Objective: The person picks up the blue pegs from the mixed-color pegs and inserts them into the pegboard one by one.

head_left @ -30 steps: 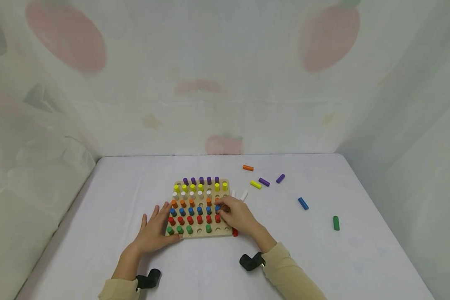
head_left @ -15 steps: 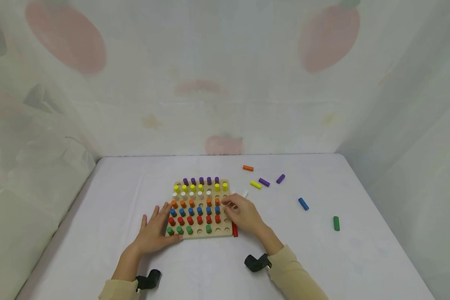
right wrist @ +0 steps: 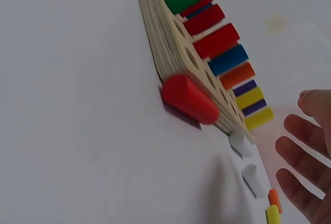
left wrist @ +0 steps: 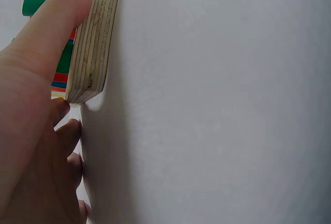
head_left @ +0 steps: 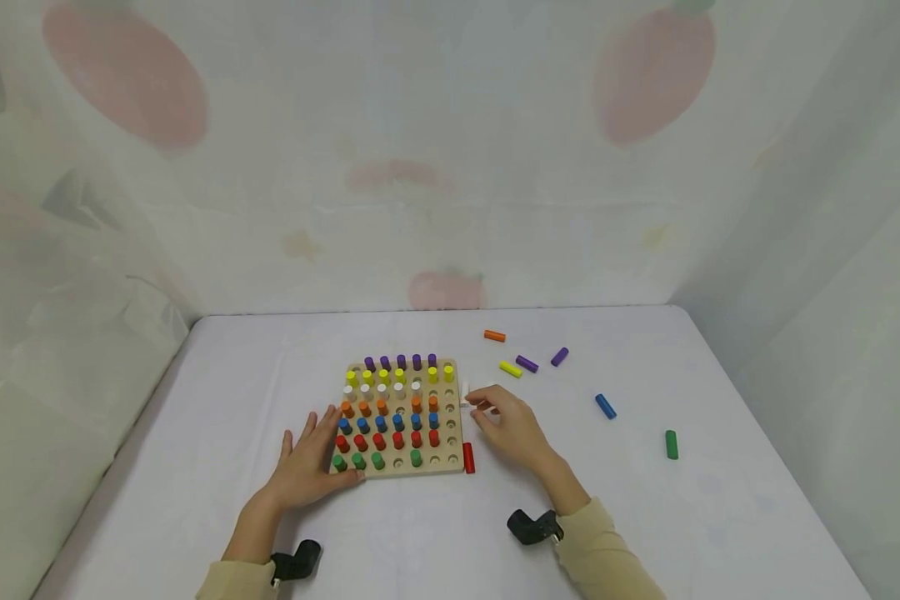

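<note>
A wooden pegboard carries upright pegs in rows of purple, yellow, white, orange, blue, red and green. My left hand rests at its front left corner, fingers spread along the left side. The left thumb presses on the front edge. To the right of the board, my right hand hovers near a white peg. In the right wrist view its fingers are apart and hold nothing. Two white pegs lie there on the table, the nearer white peg close to the board. A red peg lies against the front right corner.
Loose pegs lie to the right: an orange peg, a yellow peg, two purple ones including a purple peg, a blue peg and a green peg. A patterned white curtain hangs behind the table.
My right hand has moved right, off the board's orange and blue rows, to the table beside it, uncovering the right-hand holes and the red peg. The left hand has stayed in place.
</note>
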Demonstrator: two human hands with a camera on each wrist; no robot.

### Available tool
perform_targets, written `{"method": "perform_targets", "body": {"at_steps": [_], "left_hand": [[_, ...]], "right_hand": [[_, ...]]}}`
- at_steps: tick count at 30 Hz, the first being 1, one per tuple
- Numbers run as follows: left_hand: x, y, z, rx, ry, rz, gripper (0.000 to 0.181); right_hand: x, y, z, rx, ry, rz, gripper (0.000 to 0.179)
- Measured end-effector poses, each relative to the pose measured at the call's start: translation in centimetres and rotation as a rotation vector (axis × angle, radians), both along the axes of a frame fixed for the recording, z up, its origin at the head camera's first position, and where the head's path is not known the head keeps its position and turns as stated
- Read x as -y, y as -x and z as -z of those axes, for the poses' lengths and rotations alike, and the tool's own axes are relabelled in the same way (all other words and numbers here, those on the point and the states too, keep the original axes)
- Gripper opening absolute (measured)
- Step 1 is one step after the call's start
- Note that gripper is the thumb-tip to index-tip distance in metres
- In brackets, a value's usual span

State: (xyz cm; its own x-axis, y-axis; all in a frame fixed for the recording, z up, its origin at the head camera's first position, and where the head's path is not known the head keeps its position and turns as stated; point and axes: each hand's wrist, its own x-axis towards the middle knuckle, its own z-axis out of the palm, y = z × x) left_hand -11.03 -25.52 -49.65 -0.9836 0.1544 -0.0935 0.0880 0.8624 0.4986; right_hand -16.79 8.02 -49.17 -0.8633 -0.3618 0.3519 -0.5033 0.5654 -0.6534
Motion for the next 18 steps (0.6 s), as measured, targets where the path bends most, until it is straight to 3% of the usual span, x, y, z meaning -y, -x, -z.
{"method": "perform_targets", "body": {"at_steps": [6, 18], "left_hand": [[0.1, 0.0, 0.1, 0.005, 0.002, -0.002, 0.109], [0.0, 0.0, -0.1, 0.009, -0.009, 0.000, 0.108]], "right_hand": [[-2.0, 0.1, -0.2, -0.007, 0.013, 0.066, 0.025], [-6.8, 0.7, 0.0, -0.137, 0.032, 0.176, 0.032]]}}
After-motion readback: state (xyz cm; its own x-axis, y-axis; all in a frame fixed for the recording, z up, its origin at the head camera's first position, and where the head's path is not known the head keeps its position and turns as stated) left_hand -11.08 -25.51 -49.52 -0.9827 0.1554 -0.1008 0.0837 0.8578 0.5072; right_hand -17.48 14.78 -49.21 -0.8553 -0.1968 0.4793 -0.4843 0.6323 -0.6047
